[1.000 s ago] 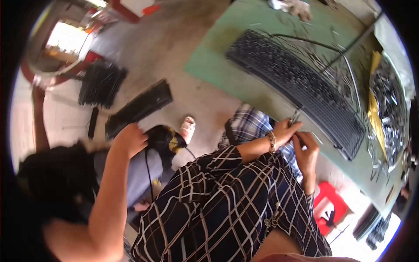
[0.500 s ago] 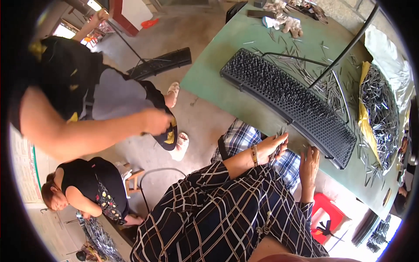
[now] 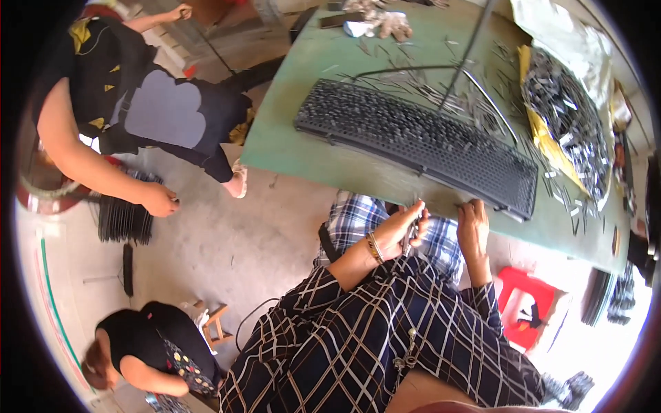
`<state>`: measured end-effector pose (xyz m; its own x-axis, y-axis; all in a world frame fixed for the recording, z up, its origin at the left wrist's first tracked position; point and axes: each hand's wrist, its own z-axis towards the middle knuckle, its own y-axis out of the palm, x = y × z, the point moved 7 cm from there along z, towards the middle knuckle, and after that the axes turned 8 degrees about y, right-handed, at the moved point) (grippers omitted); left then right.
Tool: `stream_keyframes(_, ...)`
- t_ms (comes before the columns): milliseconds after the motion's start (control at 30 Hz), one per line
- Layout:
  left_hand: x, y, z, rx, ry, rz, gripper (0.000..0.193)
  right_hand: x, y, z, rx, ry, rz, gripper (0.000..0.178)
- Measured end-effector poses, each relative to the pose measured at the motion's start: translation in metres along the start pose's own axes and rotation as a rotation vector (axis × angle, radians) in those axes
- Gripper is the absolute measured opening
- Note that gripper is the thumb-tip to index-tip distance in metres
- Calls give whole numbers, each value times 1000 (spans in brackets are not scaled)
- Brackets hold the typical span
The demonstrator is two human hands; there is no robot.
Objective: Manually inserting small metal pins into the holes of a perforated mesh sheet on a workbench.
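Note:
My left hand [image 3: 401, 229], with a bracelet on the wrist, is closed on a small thin metal tool [image 3: 412, 233] at the near edge of the green table [image 3: 289, 141]. My right hand [image 3: 473, 227] rests on that same edge, fingers curled over it, holding nothing that I can see. Just beyond both hands lies a long black perforated grille panel [image 3: 420, 141] flat on the table. Small metal clips [image 3: 441, 93] are scattered around it. My sleeves are dark with a white check.
A heap of metal clips [image 3: 568, 117] on yellow sheeting sits at the table's right. A person in a dark apron [image 3: 151, 110] stands at the left; another person [image 3: 144, 344] crouches lower left. Black panels [image 3: 124, 220] lie on the concrete floor. A red stool [image 3: 527, 303] stands under the table.
The view has swung toward the table and hands. The standing person at the left has moved further up and left. My hands stay at the table edge, the right one now on the rim.

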<state>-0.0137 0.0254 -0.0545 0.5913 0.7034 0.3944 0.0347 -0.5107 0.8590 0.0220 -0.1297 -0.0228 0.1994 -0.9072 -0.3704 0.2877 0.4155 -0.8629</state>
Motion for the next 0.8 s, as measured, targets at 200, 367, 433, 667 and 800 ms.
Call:
stream_keyframes(200, 4, 2, 3, -6, -38, 61, 32, -5, -20, 9, -114, 279, 565, 17)
stream_keyframes(367, 5, 9, 7, -35, -109, -36, 34, -4, -31, 22, -111, 502, 1020, 43)
stream_keyframes(433, 19, 12, 5, -6, -30, 53, 33, -3, -37, 35, -86, 489, 1058, 40)
stream_keyframes(667, 142, -12, -10, 313, 993, 869, 10, 18, -46, 74, 93, 462, 914, 27)
stream_keyframes(800, 172, -69, -9, 457, 1226, 1130, 12, 11, -43, 96, 125, 423, 843, 25)
